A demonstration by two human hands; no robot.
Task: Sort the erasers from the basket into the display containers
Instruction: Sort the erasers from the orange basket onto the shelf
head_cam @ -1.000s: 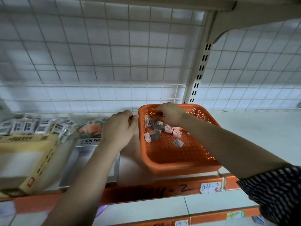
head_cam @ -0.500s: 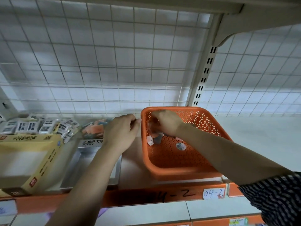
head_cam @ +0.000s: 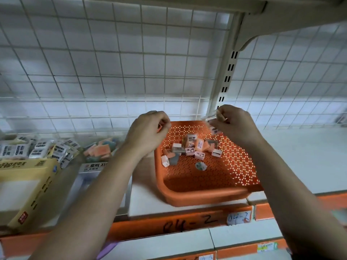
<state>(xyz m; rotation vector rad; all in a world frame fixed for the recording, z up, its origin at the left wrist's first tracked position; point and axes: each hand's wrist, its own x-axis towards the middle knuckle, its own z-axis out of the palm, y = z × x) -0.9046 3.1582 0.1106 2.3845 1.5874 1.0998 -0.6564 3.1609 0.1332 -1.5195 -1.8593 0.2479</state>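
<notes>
Right hand [head_cam: 235, 126] above basket [head_cam: 197, 198] rim, fingers pinching blurred erasers [head_cam: 211, 121]; left hand [head_cam: 148, 130] beside basket, fingers curled, contents unclear.

Feed's on the dim side for me, cool soft light with broad banded shadows lying across the wire grid [head_cam: 112, 62] at the far side and a dark patch along the near inner wall of the basket [head_cam: 197, 182], while the holes in its right wall glow bright. Motion blur smears the right hand [head_cam: 234, 124] and the eraser [head_cam: 212, 119] it pinches, the packs [head_cam: 28, 149] at far left are mushy too, and the wide lens bows the grid lines toward the edges.
</notes>
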